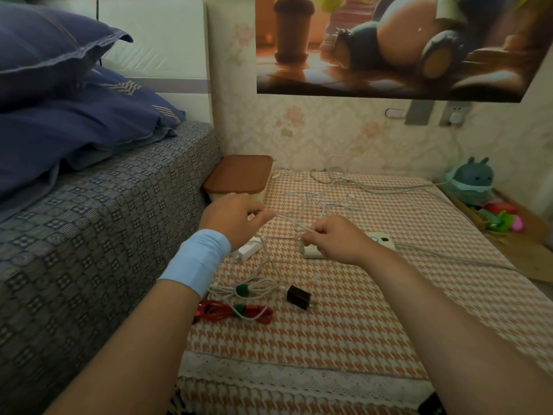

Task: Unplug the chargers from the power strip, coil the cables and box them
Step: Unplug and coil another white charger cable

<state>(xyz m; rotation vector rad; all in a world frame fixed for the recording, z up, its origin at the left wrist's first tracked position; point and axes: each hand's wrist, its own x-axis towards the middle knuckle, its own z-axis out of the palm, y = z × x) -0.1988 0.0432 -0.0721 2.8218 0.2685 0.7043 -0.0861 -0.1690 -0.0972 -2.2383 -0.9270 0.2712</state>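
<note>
We had one view only, head-worn; faced forward and down, close over left hand (236, 215) and right hand (335, 238), table (359, 310) beneath.

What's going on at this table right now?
A person is handling a loose white cable stretched between both hands: the left hand pinches it near the box, and the right hand pinches it just above the power strip. A coiled white bundle and a coiled red bundle, each tied, lie on the cloth beside a black charger. The box has its lid on.
</note>
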